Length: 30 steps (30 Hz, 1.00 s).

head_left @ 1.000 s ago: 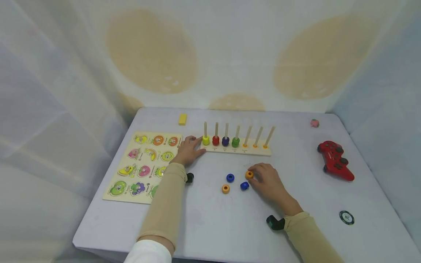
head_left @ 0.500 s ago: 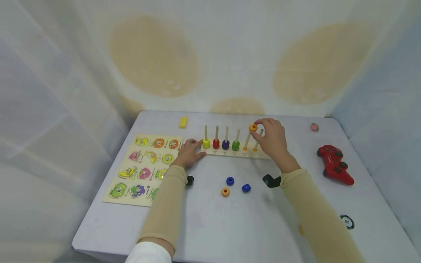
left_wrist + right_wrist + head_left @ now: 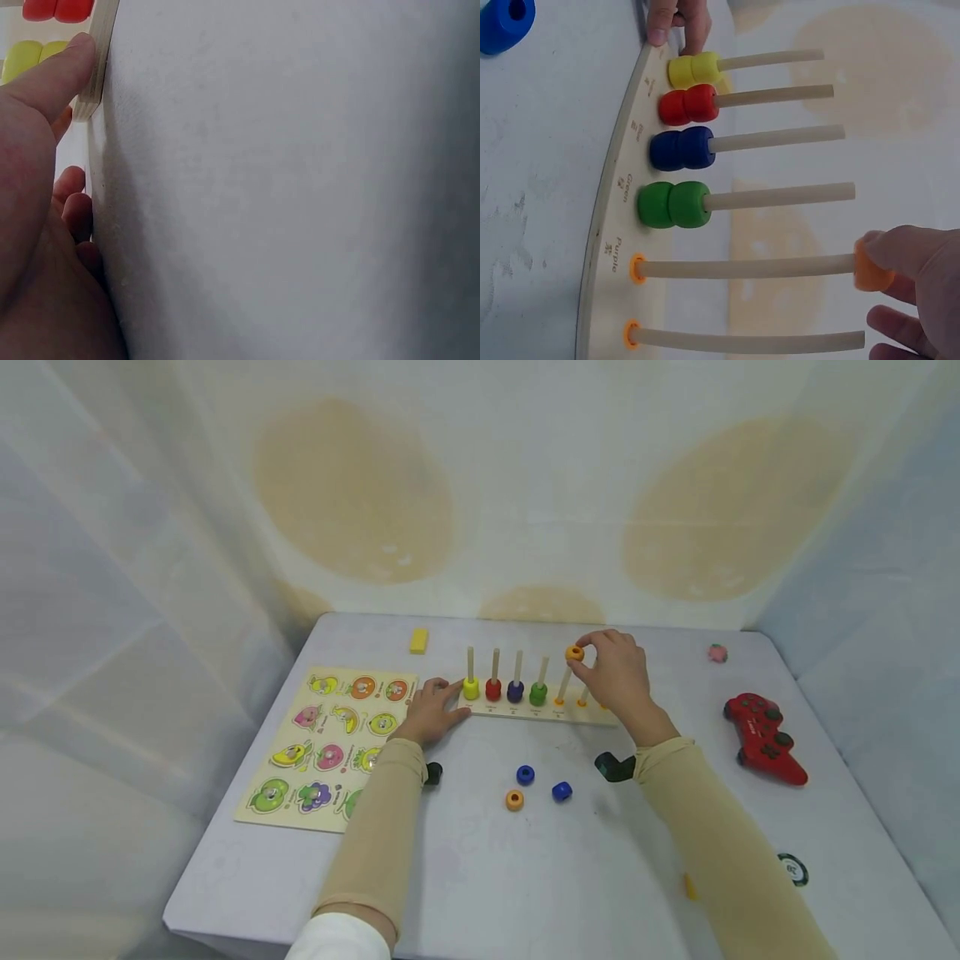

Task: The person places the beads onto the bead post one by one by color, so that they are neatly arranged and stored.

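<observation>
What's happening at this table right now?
A person is working with a wooden peg board. Their right hand pinches an orange bead at the tip of the fifth peg, while the left hand rests against the board's end. Four pegs already carry beads; an orange and two blue beads lie loose on the table.

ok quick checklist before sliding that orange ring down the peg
1. Right hand pinches the orange ring: ok.
2. Ring sits at the tip of the fifth peg: ok.
3. Hole threaded onto the peg: cannot tell.
4. Peg bare below the ring: ok.
5. Left hand steadies the board end: ok.
6. Colour matches label, which reads Purple: not ok.
</observation>
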Each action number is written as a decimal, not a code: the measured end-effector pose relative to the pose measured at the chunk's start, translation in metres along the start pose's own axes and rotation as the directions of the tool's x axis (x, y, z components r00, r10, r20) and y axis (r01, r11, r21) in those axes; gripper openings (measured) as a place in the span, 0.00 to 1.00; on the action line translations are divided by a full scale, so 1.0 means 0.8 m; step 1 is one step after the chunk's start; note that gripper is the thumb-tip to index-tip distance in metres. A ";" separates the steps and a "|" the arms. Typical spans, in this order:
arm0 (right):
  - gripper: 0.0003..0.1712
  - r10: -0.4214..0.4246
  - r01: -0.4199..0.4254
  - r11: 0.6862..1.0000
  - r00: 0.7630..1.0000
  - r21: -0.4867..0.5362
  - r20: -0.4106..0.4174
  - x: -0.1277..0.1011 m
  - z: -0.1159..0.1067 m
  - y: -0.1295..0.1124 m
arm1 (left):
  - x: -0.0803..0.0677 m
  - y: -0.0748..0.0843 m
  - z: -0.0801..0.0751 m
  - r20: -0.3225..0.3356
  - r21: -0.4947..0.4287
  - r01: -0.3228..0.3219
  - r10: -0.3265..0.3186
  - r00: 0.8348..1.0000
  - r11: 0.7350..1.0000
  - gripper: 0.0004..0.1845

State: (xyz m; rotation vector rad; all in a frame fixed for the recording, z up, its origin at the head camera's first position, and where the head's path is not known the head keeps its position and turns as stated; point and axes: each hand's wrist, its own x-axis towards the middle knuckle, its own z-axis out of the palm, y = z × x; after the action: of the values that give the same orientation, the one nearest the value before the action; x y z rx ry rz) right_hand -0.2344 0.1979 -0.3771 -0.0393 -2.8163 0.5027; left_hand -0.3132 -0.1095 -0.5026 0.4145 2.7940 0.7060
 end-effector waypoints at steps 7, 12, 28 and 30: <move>0.23 0.006 -0.006 1.000 1.000 0.015 0.010 -0.005 -0.003 -0.001 | 0.001 0.001 -0.001 0.004 0.014 -0.002 0.001 1.000 1.000 0.36; 0.23 0.014 -0.015 0.999 1.000 0.033 0.011 -0.004 -0.006 -0.001 | 0.000 0.002 -0.002 0.014 0.009 0.007 -0.007 1.000 1.000 0.36; 0.22 -0.442 0.387 0.889 0.863 0.244 0.245 -0.142 0.084 -0.042 | -0.004 0.003 -0.006 0.016 -0.006 0.012 -0.012 1.000 1.000 0.36; 0.23 -0.446 0.385 0.890 0.848 0.244 0.288 -0.157 0.099 -0.037 | -0.005 0.004 -0.008 0.020 -0.005 0.012 -0.012 1.000 1.000 0.37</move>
State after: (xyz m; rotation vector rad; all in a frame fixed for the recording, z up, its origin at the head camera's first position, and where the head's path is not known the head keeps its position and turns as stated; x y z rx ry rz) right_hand -0.1347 0.1342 -0.4718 0.7528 -2.9536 0.7045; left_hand -0.3110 -0.1107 -0.4954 0.4013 2.7726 0.7030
